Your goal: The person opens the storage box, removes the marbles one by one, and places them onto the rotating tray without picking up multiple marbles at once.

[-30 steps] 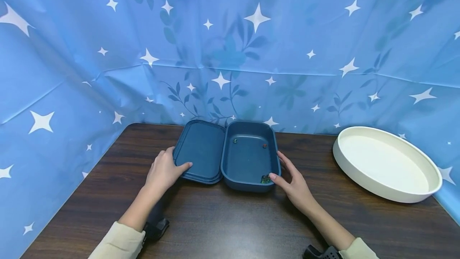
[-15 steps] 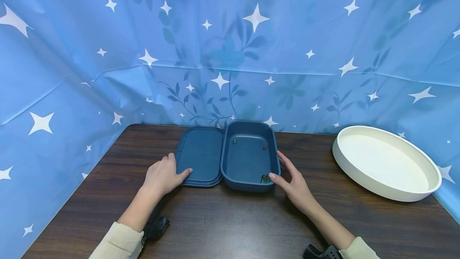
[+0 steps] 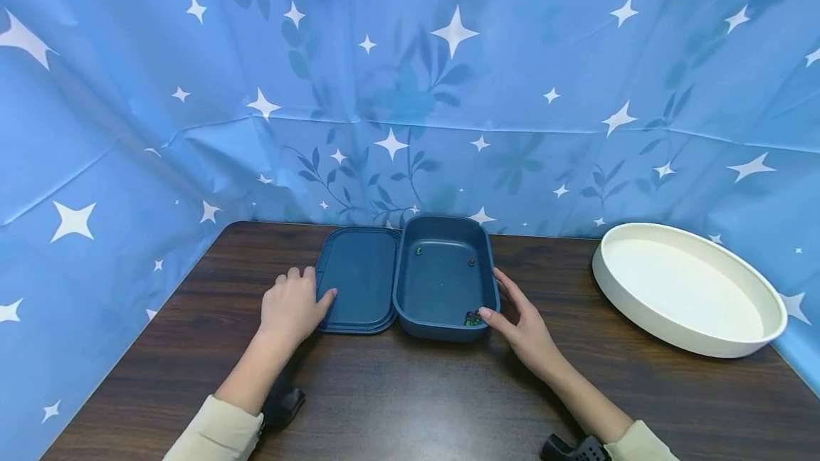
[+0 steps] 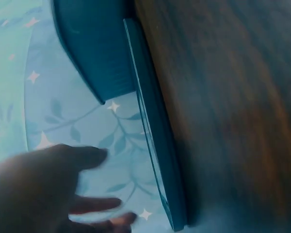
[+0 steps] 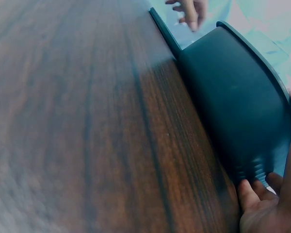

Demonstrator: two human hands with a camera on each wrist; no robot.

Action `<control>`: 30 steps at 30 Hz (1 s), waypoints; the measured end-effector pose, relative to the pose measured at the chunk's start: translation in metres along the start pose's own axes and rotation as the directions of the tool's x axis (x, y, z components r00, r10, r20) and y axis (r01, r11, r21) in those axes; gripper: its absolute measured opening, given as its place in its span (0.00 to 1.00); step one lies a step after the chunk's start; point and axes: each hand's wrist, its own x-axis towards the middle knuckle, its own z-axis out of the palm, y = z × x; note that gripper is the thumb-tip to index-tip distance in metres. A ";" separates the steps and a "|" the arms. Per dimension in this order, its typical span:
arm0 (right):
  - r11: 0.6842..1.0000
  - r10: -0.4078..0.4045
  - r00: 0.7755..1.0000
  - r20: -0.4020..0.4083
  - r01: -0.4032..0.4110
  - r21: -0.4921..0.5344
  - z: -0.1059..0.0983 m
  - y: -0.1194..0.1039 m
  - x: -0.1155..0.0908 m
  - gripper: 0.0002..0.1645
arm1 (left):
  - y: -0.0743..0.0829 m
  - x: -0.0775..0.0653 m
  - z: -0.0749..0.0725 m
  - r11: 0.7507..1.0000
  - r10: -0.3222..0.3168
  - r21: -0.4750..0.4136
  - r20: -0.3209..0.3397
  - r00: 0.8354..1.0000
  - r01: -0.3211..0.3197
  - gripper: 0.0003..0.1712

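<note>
Head view: gripped the blue rectangular container (image 3: 438, 287) by its right wall with the right hand (image 3: 528, 336), best done lightly and steadily, and poised the left hand (image 3: 288, 308), fingers parted, over the edge of the lid (image 3: 361, 277) just left of it.

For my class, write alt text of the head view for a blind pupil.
A right hand grips an open, dark-blue rectangular box holding tiny green and reddish pieces, on a dark-brown wood-grain table. The left hand hovers by a flat, rectangular blue lid beside the box; a shallow, round cream tray stands at right.
</note>
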 end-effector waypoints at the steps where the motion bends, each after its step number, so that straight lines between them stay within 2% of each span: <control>1: 1.000 0.000 1.000 -0.002 0.000 0.000 0.000 0.000 0.000 0.44 | 0.004 0.001 -0.002 0.999 0.005 -0.038 -0.027 1.000 -0.006 0.36; 3: 1.000 -0.002 1.000 -0.001 0.002 0.005 0.001 0.000 -0.001 0.44 | 0.012 0.004 -0.006 0.990 0.017 -0.140 -0.045 0.999 -0.023 0.35; 5: 1.000 -0.003 1.000 0.003 0.003 0.010 0.001 0.000 -0.001 0.44 | 0.019 0.006 -0.009 0.970 0.038 -0.241 -0.022 0.999 -0.042 0.35; 9: 1.000 0.000 1.000 0.006 0.000 0.015 0.002 0.000 -0.001 0.44 | 0.032 0.008 -0.013 0.900 0.084 -0.434 0.065 0.994 -0.047 0.37; 13: 1.000 0.004 1.000 0.000 -0.004 0.009 0.001 -0.001 0.000 0.43 | 0.046 0.009 -0.011 0.822 0.139 -0.567 0.117 0.983 -0.049 0.40; 16: 1.000 0.008 1.000 0.001 -0.008 0.010 0.000 0.000 0.000 0.44 | 0.063 0.011 -0.005 0.798 0.162 -0.601 0.152 0.975 -0.039 0.41; 21: 1.000 0.015 1.000 -0.003 -0.015 0.010 -0.001 0.000 -0.002 0.43 | 0.088 0.017 0.004 0.796 0.189 -0.605 0.201 0.961 -0.030 0.41; 25: 1.000 0.008 1.000 0.002 -0.008 0.003 0.000 -0.001 -0.002 0.43 | 0.094 0.021 0.012 0.761 0.197 -0.649 0.215 0.957 -0.011 0.40; 30: 1.000 0.021 1.000 0.006 -0.021 -0.005 -0.001 -0.005 0.001 0.40 | 0.095 0.022 0.021 0.736 0.155 -0.677 0.180 0.971 0.008 0.39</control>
